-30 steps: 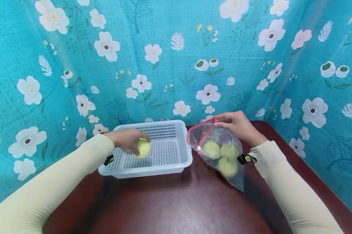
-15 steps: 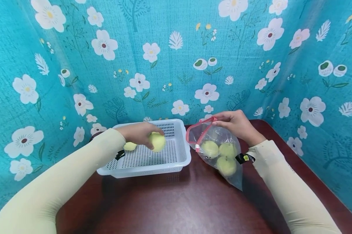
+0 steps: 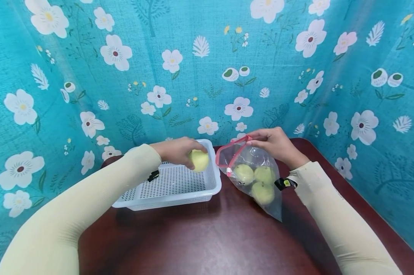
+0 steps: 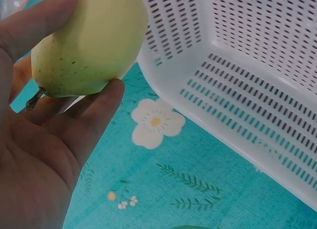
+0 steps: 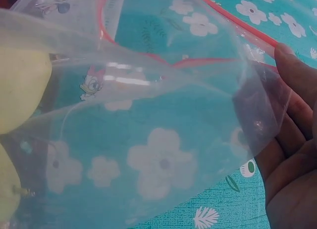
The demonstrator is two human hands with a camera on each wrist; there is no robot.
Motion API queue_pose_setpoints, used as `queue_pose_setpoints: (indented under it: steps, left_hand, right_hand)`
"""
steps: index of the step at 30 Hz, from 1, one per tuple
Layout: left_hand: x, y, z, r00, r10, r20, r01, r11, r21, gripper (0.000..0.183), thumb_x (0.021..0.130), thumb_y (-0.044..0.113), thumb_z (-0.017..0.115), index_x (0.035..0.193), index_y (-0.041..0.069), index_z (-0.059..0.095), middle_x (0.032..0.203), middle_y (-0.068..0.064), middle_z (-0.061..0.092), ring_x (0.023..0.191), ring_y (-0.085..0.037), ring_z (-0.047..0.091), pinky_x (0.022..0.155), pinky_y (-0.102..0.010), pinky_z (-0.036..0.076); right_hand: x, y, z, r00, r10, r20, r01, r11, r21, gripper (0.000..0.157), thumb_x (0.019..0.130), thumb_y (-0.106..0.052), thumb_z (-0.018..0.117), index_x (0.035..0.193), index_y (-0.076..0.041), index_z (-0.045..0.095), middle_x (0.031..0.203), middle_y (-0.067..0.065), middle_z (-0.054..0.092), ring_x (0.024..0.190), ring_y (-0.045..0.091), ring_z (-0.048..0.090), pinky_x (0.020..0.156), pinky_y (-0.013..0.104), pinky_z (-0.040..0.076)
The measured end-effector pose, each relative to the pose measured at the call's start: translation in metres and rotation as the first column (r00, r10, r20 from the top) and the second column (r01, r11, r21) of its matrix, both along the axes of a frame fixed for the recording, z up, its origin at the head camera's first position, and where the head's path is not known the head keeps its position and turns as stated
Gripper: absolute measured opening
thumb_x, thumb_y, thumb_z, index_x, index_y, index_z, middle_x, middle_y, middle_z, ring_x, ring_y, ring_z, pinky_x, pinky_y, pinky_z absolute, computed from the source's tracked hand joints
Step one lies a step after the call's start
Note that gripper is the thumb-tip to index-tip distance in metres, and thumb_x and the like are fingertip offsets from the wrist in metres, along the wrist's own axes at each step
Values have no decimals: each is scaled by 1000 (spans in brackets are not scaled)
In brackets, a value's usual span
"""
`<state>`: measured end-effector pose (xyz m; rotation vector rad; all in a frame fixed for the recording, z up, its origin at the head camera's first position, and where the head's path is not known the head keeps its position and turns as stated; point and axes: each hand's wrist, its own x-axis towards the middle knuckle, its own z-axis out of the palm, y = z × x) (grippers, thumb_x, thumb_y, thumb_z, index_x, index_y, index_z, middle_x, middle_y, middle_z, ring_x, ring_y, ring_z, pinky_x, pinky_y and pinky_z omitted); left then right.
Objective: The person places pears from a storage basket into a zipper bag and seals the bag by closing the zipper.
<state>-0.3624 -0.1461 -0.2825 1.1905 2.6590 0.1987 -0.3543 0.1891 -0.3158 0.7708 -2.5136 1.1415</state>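
My left hand (image 3: 179,150) grips a yellow-green pear (image 3: 199,160) above the right end of a white slotted plastic basket (image 3: 176,198). In the left wrist view the fingers and thumb curl round the pear (image 4: 89,46), its brown stem facing the palm. To the right, my right hand (image 3: 273,143) pinches the red-edged rim of a clear zip bag (image 3: 275,206) between thumb and fingers. The bag's mouth gapes toward the basket. Three pears (image 3: 263,193) lie inside the bag. My left forearm covers part of the basket's left side.
Both basket and bag stand on a dark red-brown table (image 3: 210,236). Behind and at the sides hangs a turquoise flowered cloth (image 3: 193,76). A white zip slider (image 3: 229,171) sits on the bag's red edge, near the basket's right rim.
My left hand has lifted the pear and carried it right across the basket toward the bag. A pear in the basket's left part showed half a second ago. My right hand keeps holding the bag.
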Motion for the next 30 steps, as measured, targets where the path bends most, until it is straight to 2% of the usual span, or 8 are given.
queue_pose_setpoints:
  steps: [5, 12, 17, 25, 30]
  left_hand:
    - [-4, 13, 2, 999, -43, 11, 43, 999, 21, 57, 80, 18, 81, 133, 19, 59, 124, 0, 59, 107, -20, 50, 85, -36, 47]
    - [-6, 30, -4, 999, -24, 43, 24, 1000, 4, 57, 83, 21, 79, 135, 24, 56, 124, 3, 57, 107, -18, 49, 85, -34, 47]
    - [-5, 40, -7, 999, -15, 30, 16, 1000, -17, 58, 85, 23, 77, 138, 24, 53, 131, 2, 54, 113, -17, 46, 87, -36, 46]
    - [-6, 52, -3, 997, -83, 2, 83, 997, 5, 62, 85, 22, 77, 141, 19, 51, 135, -1, 53, 115, -17, 48, 92, -35, 45]
    - [-9, 54, 1, 996, -94, -4, 94, 995, 19, 64, 84, 21, 78, 142, 17, 50, 135, -2, 54, 113, -16, 50, 91, -32, 45]
  right_hand:
    - [-2, 0, 1, 1000, 6, -11, -6, 1000, 14, 28, 87, -21, 74, 112, -7, 73, 95, 6, 73, 84, 17, 70, 71, 35, 57]
    - [-1, -1, 2, 1000, 20, -1, -20, 1000, 19, 29, 89, -23, 72, 112, -6, 73, 94, 8, 73, 83, 19, 69, 69, 35, 57]
    - [1, -2, 0, 1000, 16, 6, -16, 1000, 23, 29, 89, -22, 71, 113, -6, 73, 96, 8, 73, 84, 19, 69, 69, 35, 57]
    - [0, -2, 0, 999, 33, 4, -34, 999, 12, 29, 88, -21, 73, 113, -6, 73, 95, 6, 73, 83, 17, 69, 66, 28, 55]
    - [1, -3, 0, 999, 39, 9, -40, 999, 9, 29, 87, -21, 73, 112, -7, 73, 94, 6, 73, 82, 16, 69, 65, 25, 54]
